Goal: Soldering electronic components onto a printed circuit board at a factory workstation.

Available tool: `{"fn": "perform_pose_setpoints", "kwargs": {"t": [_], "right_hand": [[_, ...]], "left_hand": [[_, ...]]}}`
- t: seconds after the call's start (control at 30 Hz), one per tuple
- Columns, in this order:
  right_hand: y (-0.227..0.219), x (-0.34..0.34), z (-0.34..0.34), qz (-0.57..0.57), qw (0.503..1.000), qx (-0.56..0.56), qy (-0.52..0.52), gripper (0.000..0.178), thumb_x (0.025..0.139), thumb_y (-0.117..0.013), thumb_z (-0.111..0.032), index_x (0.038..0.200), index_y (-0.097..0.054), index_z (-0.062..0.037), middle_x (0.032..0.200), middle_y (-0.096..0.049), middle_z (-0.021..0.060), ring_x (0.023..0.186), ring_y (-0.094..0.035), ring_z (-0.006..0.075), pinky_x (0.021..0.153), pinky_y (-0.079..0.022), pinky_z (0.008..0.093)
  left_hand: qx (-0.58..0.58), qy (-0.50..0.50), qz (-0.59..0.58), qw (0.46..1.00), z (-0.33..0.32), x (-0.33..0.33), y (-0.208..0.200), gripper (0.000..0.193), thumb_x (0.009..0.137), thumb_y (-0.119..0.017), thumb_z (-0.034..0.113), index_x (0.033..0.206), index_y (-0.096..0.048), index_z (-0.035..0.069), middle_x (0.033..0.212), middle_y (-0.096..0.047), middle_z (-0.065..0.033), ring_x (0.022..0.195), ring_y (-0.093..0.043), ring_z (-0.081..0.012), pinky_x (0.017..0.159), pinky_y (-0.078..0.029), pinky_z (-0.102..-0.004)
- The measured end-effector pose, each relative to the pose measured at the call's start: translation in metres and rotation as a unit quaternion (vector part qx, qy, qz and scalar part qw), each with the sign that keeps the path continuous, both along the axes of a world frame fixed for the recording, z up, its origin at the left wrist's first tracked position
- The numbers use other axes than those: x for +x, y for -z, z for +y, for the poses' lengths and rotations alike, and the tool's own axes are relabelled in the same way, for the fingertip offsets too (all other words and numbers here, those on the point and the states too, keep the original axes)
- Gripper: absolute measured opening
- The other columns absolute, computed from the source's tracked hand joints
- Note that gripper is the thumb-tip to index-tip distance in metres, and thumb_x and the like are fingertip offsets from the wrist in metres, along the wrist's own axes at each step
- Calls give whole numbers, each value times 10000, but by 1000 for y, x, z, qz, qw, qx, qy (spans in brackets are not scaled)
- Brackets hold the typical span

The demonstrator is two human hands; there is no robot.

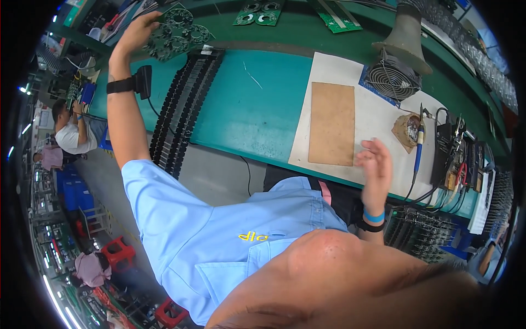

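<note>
Out at the far left, my left hand (135, 34) grips the edge of a green circuit board (178, 35) with several round openings. The board is raised over the back left of the bench, above the end of a black slotted rack (186, 104); part of its edge is hidden behind my fingers. On the right, my right hand (376, 167) is held up with its fingers apart and nothing in it. It is nearest to the lower right corner of a brown rectangular board (332, 123) that lies on white paper (300, 131).
A small fan (392, 79) stands below a grey extraction funnel (404, 41). Right of them are a blue-handled soldering iron (419, 148), a small pot (406, 130) and hand tools (457, 142). More green boards (335, 15) lie on the shelf. Co-workers (75, 131) sit at the left.
</note>
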State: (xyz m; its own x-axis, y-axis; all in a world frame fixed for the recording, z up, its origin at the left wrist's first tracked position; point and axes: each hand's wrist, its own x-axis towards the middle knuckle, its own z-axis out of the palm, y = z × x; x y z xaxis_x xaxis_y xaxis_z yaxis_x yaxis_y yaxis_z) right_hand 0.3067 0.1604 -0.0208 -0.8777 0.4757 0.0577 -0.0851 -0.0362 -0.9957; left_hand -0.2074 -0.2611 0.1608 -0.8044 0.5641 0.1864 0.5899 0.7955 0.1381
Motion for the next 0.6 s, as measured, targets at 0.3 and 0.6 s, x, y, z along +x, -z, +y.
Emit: {"fn": "perform_pose_setpoints", "kwargs": {"t": [0.3, 0.6], "right_hand": [[3, -46, -48, -124, 791, 599, 4, 765, 832, -785, -407, 1457, -501, -69, 1541, -335, 314, 1375, -339, 558, 1121, -260, 661], [2, -45, -40, -132, 810, 571, -1, 763, 816, -782, -369, 1464, -498, -81, 1559, -295, 334, 1394, -297, 573, 1142, -238, 648]], "left_hand": [[121, 6, -266, 956, -12, 106, -27, 362, 993, -616, 124, 1328, -595, -10, 1164, -674, -1, 1095, -595, -104, 967, -448, -266], [399, 59, -476, 781, 51, 185, 57, 341, 1009, -592, 115, 1321, -597, -23, 1180, -689, -47, 1107, -619, -127, 1006, -447, -277]]}}
